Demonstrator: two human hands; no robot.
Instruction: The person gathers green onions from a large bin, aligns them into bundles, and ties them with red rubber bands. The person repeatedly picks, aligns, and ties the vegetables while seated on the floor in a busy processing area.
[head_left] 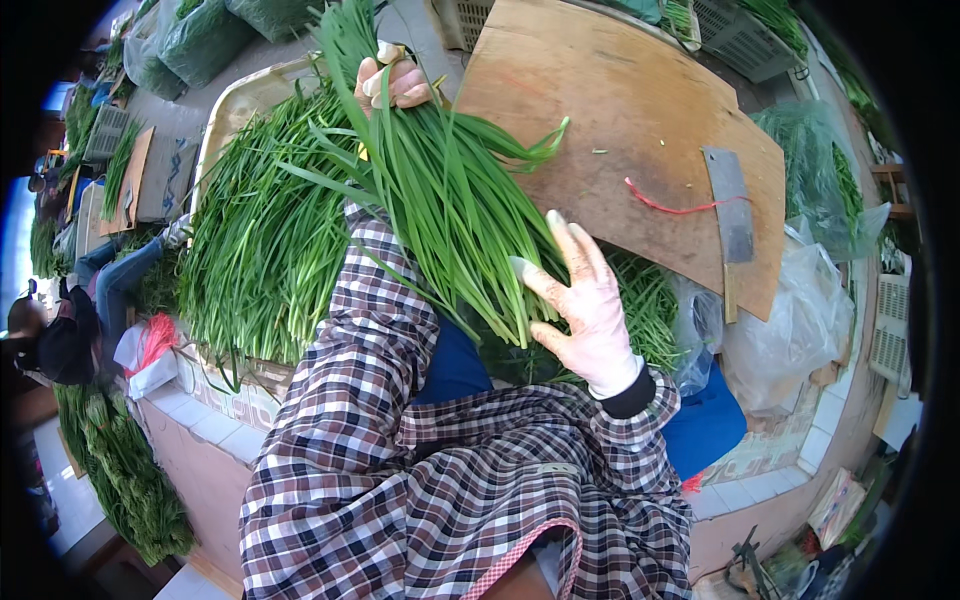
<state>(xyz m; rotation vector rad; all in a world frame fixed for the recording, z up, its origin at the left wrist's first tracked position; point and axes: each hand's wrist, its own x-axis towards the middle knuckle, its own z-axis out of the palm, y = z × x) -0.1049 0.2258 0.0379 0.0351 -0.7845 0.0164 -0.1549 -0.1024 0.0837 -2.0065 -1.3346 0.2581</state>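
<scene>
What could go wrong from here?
The garlic chives splay loosely from the left hand's grip, with the right hand open beside them: some might slip loose.

The red string lies across the cleaver; tugging it could shift both.

The cleaver's handle reaches the wooden board's edge, where it might get bumped.

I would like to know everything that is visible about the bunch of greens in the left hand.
The bunch consists of many long, narrow, flat green leaves, paler and more stalk-like toward the lower end. The left hand is closed around its upper part, with leaves rising beyond the grip. Below, it fans loosely and slants down to the right. Some leaves stray sideways, a few overlapping the board in this view. The open right hand is at the lower end; whether it touches the stalks is hard to tell.
</scene>
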